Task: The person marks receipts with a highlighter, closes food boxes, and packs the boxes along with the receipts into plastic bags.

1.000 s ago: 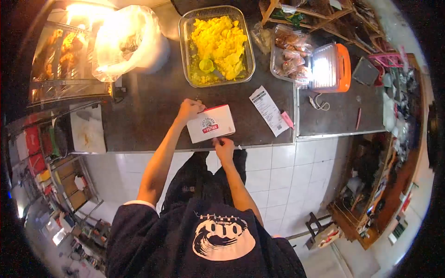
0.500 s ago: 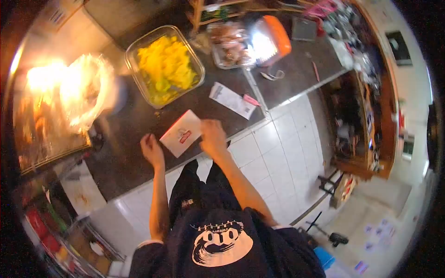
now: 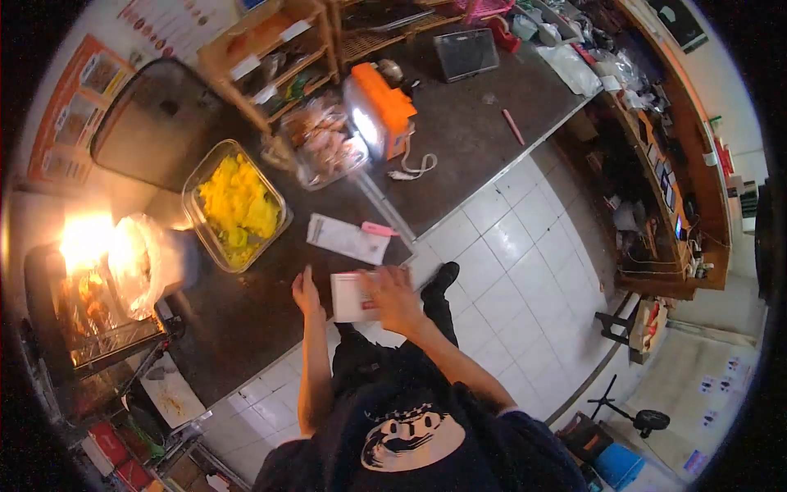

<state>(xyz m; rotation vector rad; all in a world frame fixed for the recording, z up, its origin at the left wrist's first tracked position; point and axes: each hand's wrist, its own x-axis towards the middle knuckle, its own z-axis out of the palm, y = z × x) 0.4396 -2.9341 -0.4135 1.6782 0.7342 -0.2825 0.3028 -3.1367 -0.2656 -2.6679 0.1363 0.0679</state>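
A small white box [image 3: 348,298] with a red edge and logo lies at the front edge of the dark counter [image 3: 270,305]. Over its right side rests my right hand [image 3: 395,300], fingers spread and slightly blurred. My left hand [image 3: 307,292] is just left of the box, apart from it, fingers extended and empty. Behind the box lie a printed white receipt [image 3: 348,239] and a pink marker [image 3: 379,229]. Farther left, a clear tray [image 3: 283,215] holds yellow food.
An orange lamp [image 3: 385,102] shines beside a tray of bagged food [image 3: 324,143]. At the left is a lit glass case [image 3: 94,303] near a plastic-lined container [image 3: 147,262]. A tablet [image 3: 466,55] and a red pen [image 3: 512,127] are farther back.
The view has swung to the right. My left hand has moved from the box's top edge to beside it, and my right hand from its lower edge onto its right side.
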